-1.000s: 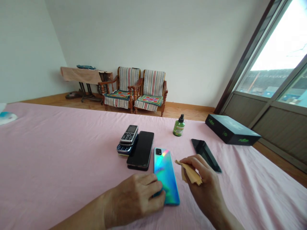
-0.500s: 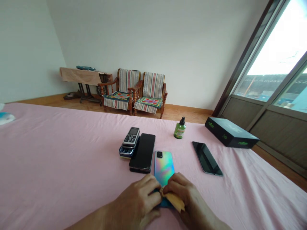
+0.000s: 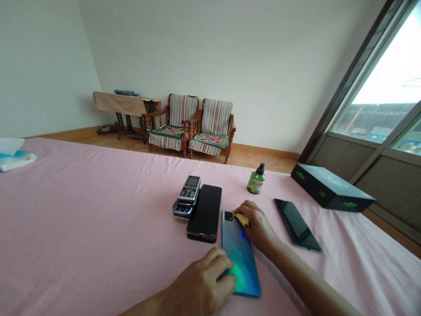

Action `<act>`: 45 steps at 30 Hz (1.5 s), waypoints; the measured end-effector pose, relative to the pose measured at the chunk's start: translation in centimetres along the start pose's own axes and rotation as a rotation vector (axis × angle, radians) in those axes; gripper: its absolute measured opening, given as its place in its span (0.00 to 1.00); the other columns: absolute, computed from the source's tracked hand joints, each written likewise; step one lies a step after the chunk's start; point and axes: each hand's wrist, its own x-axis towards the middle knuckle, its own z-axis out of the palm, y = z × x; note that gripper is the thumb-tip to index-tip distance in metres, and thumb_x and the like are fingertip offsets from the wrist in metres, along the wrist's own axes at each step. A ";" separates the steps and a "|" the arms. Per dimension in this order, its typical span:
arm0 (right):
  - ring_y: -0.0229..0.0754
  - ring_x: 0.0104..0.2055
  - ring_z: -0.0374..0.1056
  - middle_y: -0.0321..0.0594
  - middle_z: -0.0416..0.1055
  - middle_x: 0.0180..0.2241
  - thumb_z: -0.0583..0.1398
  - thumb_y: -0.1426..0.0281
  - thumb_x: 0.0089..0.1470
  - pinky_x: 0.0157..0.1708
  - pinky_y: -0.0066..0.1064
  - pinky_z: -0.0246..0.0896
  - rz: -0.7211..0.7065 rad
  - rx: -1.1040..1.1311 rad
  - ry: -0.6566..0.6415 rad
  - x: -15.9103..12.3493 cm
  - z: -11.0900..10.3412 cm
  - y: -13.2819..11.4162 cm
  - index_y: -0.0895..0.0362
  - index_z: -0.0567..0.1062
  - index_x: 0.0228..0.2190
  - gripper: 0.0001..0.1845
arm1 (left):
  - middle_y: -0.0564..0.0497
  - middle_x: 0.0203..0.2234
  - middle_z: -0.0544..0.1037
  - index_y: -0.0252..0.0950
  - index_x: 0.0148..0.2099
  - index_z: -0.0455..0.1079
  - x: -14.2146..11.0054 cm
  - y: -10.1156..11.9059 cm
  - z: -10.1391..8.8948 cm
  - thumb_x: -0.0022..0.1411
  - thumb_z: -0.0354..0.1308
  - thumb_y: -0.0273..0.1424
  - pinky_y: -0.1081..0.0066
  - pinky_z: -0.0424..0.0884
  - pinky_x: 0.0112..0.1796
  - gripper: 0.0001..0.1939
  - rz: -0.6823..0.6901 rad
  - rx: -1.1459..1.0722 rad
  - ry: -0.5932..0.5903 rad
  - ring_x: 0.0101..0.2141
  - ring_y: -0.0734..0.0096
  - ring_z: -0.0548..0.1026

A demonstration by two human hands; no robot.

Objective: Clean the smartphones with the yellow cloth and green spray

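A shiny blue-green smartphone (image 3: pixel 239 259) lies back up on the pink cloth, its camera block at the far end. My left hand (image 3: pixel 210 278) is closed at its near left edge, fingertips on the phone's back. In the closed fingers of my right hand (image 3: pixel 256 221) is a small yellow wiping cloth (image 3: pixel 242 218), pressed against the far right part of the phone next to the camera. Just left of it rests a black smartphone (image 3: pixel 206 210), which seems to lie on another one. Beside that, a silver keypad phone (image 3: pixel 190 188) tops a blue keypad phone (image 3: pixel 182 210).
A green bottle with a black cap (image 3: pixel 256 179) stands beyond my right hand. To the right lie a black tablet-like device (image 3: pixel 297 224) and a black box (image 3: pixel 330 186). A white and blue packet (image 3: pixel 18 159) sits far left. Two wooden chairs (image 3: pixel 210 127) stand by the wall.
My right hand has moved with the yellow cloth from the phone's near end up to its camera end. My left hand stays at the near left edge. The view has shifted slightly.
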 end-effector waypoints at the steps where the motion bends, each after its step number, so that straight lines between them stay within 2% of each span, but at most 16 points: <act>1: 0.44 0.37 0.65 0.42 0.69 0.31 0.54 0.89 0.43 0.37 0.33 0.59 0.005 -0.003 0.009 0.3 0.2 0.1 0.58 0.77 0.30 0.19 | 0.45 0.38 0.71 0.33 0.41 0.67 -0.1 -0.1 0.2 0.69 0.49 0.26 0.68 0.70 0.42 0.06 0.009 0.006 0.014 0.41 0.62 0.68; 4: 0.44 0.37 0.64 0.42 0.69 0.31 0.53 0.88 0.44 0.37 0.33 0.59 0.004 -0.014 0.022 0.7 0.4 0.2 0.58 0.78 0.30 0.19 | 0.45 0.36 0.71 0.33 0.41 0.67 -0.1 -0.2 0.5 0.68 0.50 0.25 0.69 0.70 0.41 0.05 0.031 0.020 0.048 0.40 0.62 0.68; 8: 0.44 0.37 0.64 0.42 0.70 0.32 0.53 0.89 0.42 0.37 0.33 0.60 -0.017 -0.015 0.000 -0.3 0.0 -0.6 0.58 0.78 0.33 0.22 | 0.46 0.37 0.71 0.34 0.41 0.67 -0.1 -0.3 0.5 0.68 0.51 0.25 0.70 0.70 0.40 0.04 0.031 0.023 0.062 0.40 0.62 0.68; 12: 0.45 0.37 0.64 0.43 0.69 0.33 0.53 0.89 0.41 0.36 0.34 0.60 -0.033 0.051 -0.066 -2.4 -1.1 -2.5 0.59 0.77 0.35 0.23 | 0.46 0.39 0.71 0.34 0.42 0.67 0.1 0.1 0.0 0.68 0.51 0.25 0.69 0.70 0.41 0.05 -0.009 -0.004 0.010 0.41 0.62 0.68; 16: 0.45 0.38 0.64 0.43 0.69 0.33 0.53 0.89 0.44 0.35 0.34 0.61 -0.029 0.161 -0.114 -5.0 -1.8 -4.6 0.58 0.76 0.36 0.22 | 0.46 0.39 0.71 0.35 0.41 0.67 0.3 0.6 -0.9 0.68 0.51 0.25 0.67 0.70 0.43 0.05 -0.060 -0.042 -0.070 0.42 0.62 0.68; 20: 0.45 0.38 0.64 0.42 0.69 0.35 0.54 0.87 0.45 0.35 0.34 0.62 -0.023 0.211 -0.173 -7.6 -2.0 -6.0 0.56 0.74 0.36 0.21 | 0.47 0.41 0.72 0.36 0.43 0.68 0.5 0.8 -0.9 0.69 0.51 0.25 0.67 0.70 0.45 0.06 -0.080 -0.066 -0.041 0.43 0.62 0.68; 23: 0.45 0.38 0.65 0.42 0.69 0.36 0.56 0.86 0.44 0.35 0.33 0.63 -0.033 0.218 -0.244 -8.6 -2.2 -6.1 0.55 0.73 0.36 0.19 | 0.48 0.41 0.73 0.37 0.44 0.69 0.6 0.9 -0.7 0.69 0.51 0.26 0.67 0.71 0.44 0.06 -0.092 -0.081 -0.031 0.43 0.62 0.69; 25: 0.44 0.39 0.65 0.42 0.69 0.36 0.54 0.87 0.44 0.36 0.33 0.63 -0.019 0.207 -0.230 -8.4 -2.4 -5.5 0.55 0.73 0.37 0.21 | 0.47 0.40 0.73 0.37 0.43 0.69 0.7 0.9 -0.6 0.68 0.52 0.25 0.67 0.71 0.44 0.05 -0.085 -0.083 -0.037 0.43 0.62 0.69; 27: 0.44 0.39 0.65 0.42 0.69 0.37 0.51 0.88 0.44 0.37 0.33 0.63 0.006 0.164 -0.157 -7.3 -2.4 -4.2 0.55 0.74 0.38 0.24 | 0.47 0.40 0.73 0.36 0.42 0.69 0.8 0.9 -0.6 0.68 0.52 0.24 0.68 0.71 0.43 0.05 -0.068 -0.081 -0.028 0.43 0.63 0.70; 31: 0.44 0.38 0.65 0.42 0.69 0.33 0.53 0.88 0.40 0.36 0.34 0.61 0.005 0.023 0.003 -3.4 -1.6 -0.9 0.56 0.76 0.35 0.23 | 0.47 0.40 0.74 0.35 0.41 0.68 0.9 0.8 -0.9 0.68 0.51 0.24 0.69 0.72 0.43 0.05 -0.024 -0.075 0.004 0.42 0.64 0.70; 34: 0.44 0.36 0.64 0.41 0.69 0.31 0.53 0.87 0.41 0.35 0.33 0.60 0.023 -0.009 0.053 -1.0 -0.7 0.5 0.57 0.76 0.31 0.19 | 0.46 0.40 0.74 0.34 0.42 0.68 0.9 0.8 -1.1 0.67 0.53 0.23 0.69 0.72 0.44 0.04 -0.014 -0.059 0.005 0.43 0.63 0.71; 38: 0.44 0.37 0.64 0.42 0.70 0.31 0.53 0.87 0.40 0.36 0.34 0.60 0.017 -0.003 0.053 -0.8 -0.2 -0.1 0.58 0.76 0.32 0.20 | 0.45 0.42 0.73 0.34 0.44 0.68 0.8 0.7 -1.1 0.68 0.52 0.24 0.68 0.71 0.45 0.05 -0.009 -0.065 -0.023 0.43 0.63 0.70; 45: 0.44 0.37 0.65 0.41 0.70 0.33 0.53 0.87 0.41 0.34 0.33 0.61 -0.041 0.142 -0.097 -4.9 -1.4 -3.5 0.55 0.76 0.36 0.24 | 0.47 0.39 0.73 0.36 0.40 0.67 0.9 0.8 -0.6 0.68 0.50 0.26 0.71 0.71 0.39 0.06 -0.038 -0.034 -0.004 0.38 0.65 0.70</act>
